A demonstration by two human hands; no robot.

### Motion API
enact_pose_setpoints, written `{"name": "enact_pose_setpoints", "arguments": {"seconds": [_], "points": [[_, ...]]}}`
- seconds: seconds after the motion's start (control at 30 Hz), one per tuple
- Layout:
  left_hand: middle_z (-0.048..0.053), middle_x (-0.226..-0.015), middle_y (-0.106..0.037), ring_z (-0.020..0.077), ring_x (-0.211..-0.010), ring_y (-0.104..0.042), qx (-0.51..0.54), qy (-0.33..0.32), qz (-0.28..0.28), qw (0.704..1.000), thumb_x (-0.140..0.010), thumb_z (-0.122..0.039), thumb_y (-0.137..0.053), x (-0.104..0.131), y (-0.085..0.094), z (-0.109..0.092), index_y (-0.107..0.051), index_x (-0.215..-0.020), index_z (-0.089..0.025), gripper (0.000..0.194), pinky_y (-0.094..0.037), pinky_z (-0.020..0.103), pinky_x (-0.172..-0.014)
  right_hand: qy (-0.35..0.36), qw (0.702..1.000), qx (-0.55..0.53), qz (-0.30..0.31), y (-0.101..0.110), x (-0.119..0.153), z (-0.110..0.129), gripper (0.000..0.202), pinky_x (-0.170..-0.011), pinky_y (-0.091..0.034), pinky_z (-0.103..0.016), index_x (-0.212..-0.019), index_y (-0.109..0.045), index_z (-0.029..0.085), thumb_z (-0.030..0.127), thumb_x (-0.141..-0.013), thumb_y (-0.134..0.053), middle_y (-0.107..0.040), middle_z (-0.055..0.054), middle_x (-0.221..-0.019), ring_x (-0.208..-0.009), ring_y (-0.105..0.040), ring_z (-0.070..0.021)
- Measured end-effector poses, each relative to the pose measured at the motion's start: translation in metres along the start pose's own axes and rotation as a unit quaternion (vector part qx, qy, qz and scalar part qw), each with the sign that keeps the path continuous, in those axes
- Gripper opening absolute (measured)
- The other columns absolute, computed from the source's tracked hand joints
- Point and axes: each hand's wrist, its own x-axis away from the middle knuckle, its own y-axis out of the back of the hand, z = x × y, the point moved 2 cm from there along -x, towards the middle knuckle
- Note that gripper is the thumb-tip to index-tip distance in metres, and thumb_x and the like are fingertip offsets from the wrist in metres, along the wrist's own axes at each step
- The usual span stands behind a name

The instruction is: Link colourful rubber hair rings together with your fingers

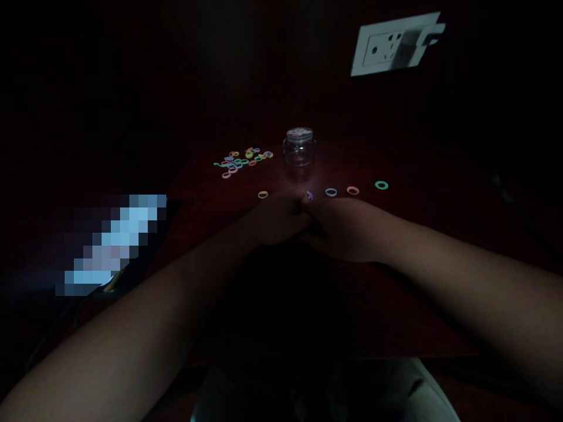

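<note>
Head view: dim rm, wall outlet (382, 49).
Table (396, 310): dk red.
Bands (331, 195): small pastel rings; row nr hands, purple band (310, 196) at L hand (279, 218), pile (249, 155) by jar (299, 153).
L hand, R hand (352, 227): close together; can't tell how open/if gripping.

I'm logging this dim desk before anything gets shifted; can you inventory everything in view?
Tabletop: one, dark red, under the hands
Jar: one, clear, lidded, far side
Band pile: too many to count surely, mixed colours, left of jar
Yellow band: one, left in front row
Purple band: one, partly hidden, by the hands
Blue band: one, right of purple
Orange-pink band: one, right of blue
Green band: one, far right in row
Socket plate: one, whitish, upper right
Pixelated patch: one, mostly blue, left
Hands: two, bare, left and right, close together, centre
</note>
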Motion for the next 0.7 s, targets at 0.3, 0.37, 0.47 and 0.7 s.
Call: {"name": "enact_pose_setpoints", "arguments": {"seconds": [0.3, 0.37, 0.47, 0.7], "points": [[0.001, -0.080, -0.057, 0.0129, -0.072, -0.052, 0.004, -0.008, 0.000, 1.000, -0.075, -0.024, -0.045, 0.0005, 0.0008, -0.0025, -0.052, -0.081, -0.015, 0.013, -0.040, 0.026, -0.064, 0.003, 1.000, -0.006, 0.001, 0.0003, 0.0002, 0.0003, 0.047, -0.068, -0.045, -0.031, -0.118, -0.048, 0.015, 0.040, -0.078, -0.049, -0.065, -0.010, -0.100, -0.082, -0.062, -0.0220], [0.001, -0.079, -0.057, 0.0129, -0.072, -0.051, 0.005, -0.004, 0.000, 1.000, -0.075, -0.024, -0.046, 0.0008, 0.0008, -0.0027, -0.052, -0.081, -0.015, 0.013, -0.040, 0.026, -0.063, 0.000, 1.000, -0.009, 0.003, 0.0010, 0.0003, 0.0006, 0.047, -0.069, -0.045, -0.031, -0.118, -0.048, 0.015, 0.040, -0.078, -0.049, -0.064, -0.011, -0.101, -0.084, -0.061, -0.0221], [0.001, -0.079, -0.057, 0.0132, -0.072, -0.052, 0.004, 0.007, 0.003, 1.000, -0.076, -0.026, -0.046, 0.0009, 0.0003, -0.0022, -0.053, -0.082, -0.015, 0.015, -0.039, 0.026, -0.063, -0.005, 1.000, -0.007, 0.004, 0.0015, 0.0004, 0.0009, 0.047, -0.070, -0.045, -0.031, -0.117, -0.048, 0.014, 0.041, -0.078, -0.048, -0.064, -0.011, -0.102, -0.085, -0.061, -0.0228], [0.001, -0.082, -0.058, 0.0137, -0.074, -0.052, -0.002, 0.000, 0.001, 1.000, -0.075, -0.025, -0.046, 0.0003, 0.0005, -0.0021, -0.052, -0.083, -0.015, 0.013, -0.039, 0.026, -0.064, 0.006, 1.000, -0.003, -0.001, 0.0008, 0.0001, 0.0008, 0.049, -0.072, -0.045, -0.032, -0.120, -0.047, 0.013, 0.040, -0.079, -0.048, -0.064, -0.012, -0.103, -0.087, -0.061, -0.0233]]}}
